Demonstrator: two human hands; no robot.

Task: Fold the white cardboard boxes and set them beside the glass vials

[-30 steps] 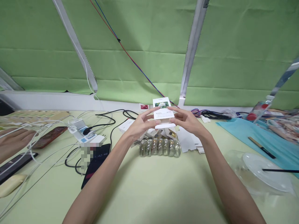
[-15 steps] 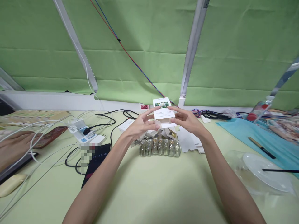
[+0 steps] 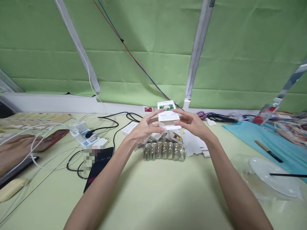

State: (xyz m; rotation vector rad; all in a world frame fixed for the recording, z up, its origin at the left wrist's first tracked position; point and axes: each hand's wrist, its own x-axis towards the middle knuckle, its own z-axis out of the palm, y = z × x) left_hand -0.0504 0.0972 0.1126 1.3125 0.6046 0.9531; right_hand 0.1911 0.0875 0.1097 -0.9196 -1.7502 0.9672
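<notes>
The left grip (image 3: pixel 143 129) and right grip (image 3: pixel 194 123) pinch the white box (image 3: pixel 167 116) between them by its edges. Below them sits a row of bottles (image 3: pixel 164 151); a broad stretch of table (image 3: pixel 163 191) spreads nearer.

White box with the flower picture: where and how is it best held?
The white box is probably best gripped by its side edges, left hand from the left, right hand from the right; its near end gapes open and might crumple.

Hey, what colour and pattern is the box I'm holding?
The box is white, printed with a white flower on green; head view.
</notes>
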